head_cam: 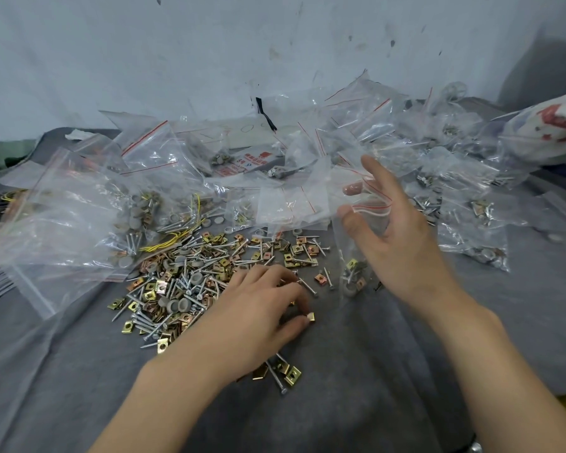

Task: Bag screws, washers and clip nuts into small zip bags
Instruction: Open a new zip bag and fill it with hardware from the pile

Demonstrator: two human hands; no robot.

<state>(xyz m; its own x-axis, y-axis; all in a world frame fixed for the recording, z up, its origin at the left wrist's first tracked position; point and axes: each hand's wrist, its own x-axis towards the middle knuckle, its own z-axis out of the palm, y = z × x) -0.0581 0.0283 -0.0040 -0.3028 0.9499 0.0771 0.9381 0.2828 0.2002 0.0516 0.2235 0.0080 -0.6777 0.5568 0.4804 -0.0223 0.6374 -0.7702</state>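
- My left hand (262, 308) lies low on the cloth (340, 387). Its thumb and forefinger pinch one clip nut (311, 317), and the other fingers curl over the edge of the pile (183, 282).
- My right hand (402, 246) is raised. Its thumb and forefinger hold the red-lined rim of a bag (350, 253), and the rest of its fingers are spread.
- The bag hangs long axis up and down, mouth at the top, with a few parts already at the bottom, just above the cloth.
- The mouth lies up and to the right of my left fingertips, near but apart. I judge the nut has to rise and cross rightward to drop in. The left hand is nearer the nut, the right nearer the bag.
- The pile of screws, washers and clip nuts sits just left of my left hand, with a few strays by that wrist.
- Filled bags (471, 204) lie behind and to the right, and a large bag (62, 217) to the left.
- Hard to make out:
  - how wide the mouth gapes, since the clear film blurs my right thumb
  - whether my left palm hides more parts
  - exactly what is in the bag
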